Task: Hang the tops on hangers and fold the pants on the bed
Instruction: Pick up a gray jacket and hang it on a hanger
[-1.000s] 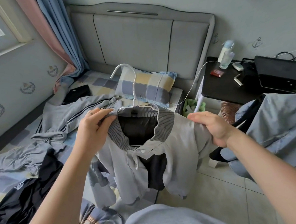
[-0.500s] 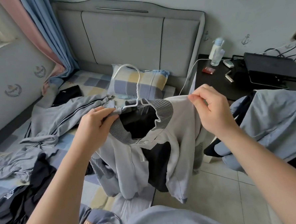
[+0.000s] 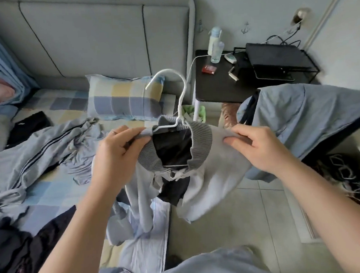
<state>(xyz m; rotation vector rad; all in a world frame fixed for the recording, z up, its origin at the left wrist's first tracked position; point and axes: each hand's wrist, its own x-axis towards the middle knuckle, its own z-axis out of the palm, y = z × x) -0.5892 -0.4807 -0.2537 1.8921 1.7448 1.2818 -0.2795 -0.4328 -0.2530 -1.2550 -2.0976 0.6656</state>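
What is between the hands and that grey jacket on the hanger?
Nothing visible: the left hand pinches the grey jacket at its collar, the right hand grips its shoulder, over the white hanger.

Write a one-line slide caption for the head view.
Both hands, left hand and right hand, settle a grey jacket onto a white hanger beside the bed.

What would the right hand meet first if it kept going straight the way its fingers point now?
The right hand points leftward across the grey jacket it pinches at the shoulder. Going on, it would probably meet the ribbed collar first, then the left hand. Depth is hard to judge.
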